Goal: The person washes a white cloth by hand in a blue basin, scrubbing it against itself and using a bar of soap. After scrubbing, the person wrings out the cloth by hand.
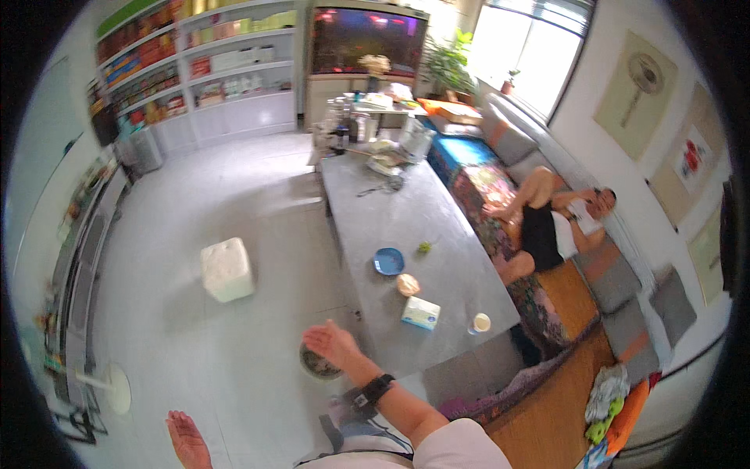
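Note:
Both of my hands are raised over the floor and hold nothing. At the lower left, my left hand has its fingers stretched out. My right hand is open too, with its fingers straight, beside the near left corner of the long grey table; a black band is on that wrist. Partly hidden below it, a round bin stands on the floor. Nearest to the right hand on the table are a soft pack of tissues, a round beige thing and a blue dish.
A white cube stool stands on the floor left of the table. A paper cup and a small green bunch are on the tabletop. Along the right, a person lies on the sofa. Shelves line the far wall.

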`<state>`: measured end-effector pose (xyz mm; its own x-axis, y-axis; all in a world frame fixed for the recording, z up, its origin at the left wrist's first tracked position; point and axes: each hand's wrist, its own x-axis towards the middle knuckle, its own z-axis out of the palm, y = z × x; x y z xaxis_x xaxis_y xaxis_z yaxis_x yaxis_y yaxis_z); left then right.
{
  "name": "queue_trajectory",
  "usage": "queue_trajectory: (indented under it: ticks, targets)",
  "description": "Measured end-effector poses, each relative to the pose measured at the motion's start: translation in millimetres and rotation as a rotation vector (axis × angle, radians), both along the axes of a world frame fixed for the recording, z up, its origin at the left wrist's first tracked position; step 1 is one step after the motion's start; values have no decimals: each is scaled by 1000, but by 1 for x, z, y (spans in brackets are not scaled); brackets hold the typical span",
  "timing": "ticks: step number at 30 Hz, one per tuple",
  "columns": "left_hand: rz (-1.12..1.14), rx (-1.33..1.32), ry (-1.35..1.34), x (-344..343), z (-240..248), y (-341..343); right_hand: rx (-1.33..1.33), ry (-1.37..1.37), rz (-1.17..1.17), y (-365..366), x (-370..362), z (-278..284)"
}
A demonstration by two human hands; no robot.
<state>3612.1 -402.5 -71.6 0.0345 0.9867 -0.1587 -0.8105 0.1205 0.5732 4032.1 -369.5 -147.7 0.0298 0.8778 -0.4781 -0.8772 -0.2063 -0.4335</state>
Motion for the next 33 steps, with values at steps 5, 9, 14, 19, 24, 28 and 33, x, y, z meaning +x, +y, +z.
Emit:
queue_trajectory:
  ticks: [5, 9, 14, 19, 24, 28, 33]
  targets:
    - [433, -123, -40, -83, 30, -89, 78, -103, -75, 1, -19, -2]
    - [609, 3, -34, -167, 17, -183, 149, -231, -146, -5, -44, 24]
    - [949, -106, 8, -263, -21, -314, 160, -298, -118, -3, -102, 38]
    - [1237, -148, -49, -286, -2, -400, 177, -198, -95, 20, -207, 50]
    - [1517, -345, -28, -302, 7, -450, 394, -202, 109, 46, -319, 79]
    - [1652, -306, -68, -327, -29, -505, 431, -132, 287, 48, -443, 121]
    - [1656, -210, 500, -372, -93, -575, 403, -49, 443, 46, -579, 136]
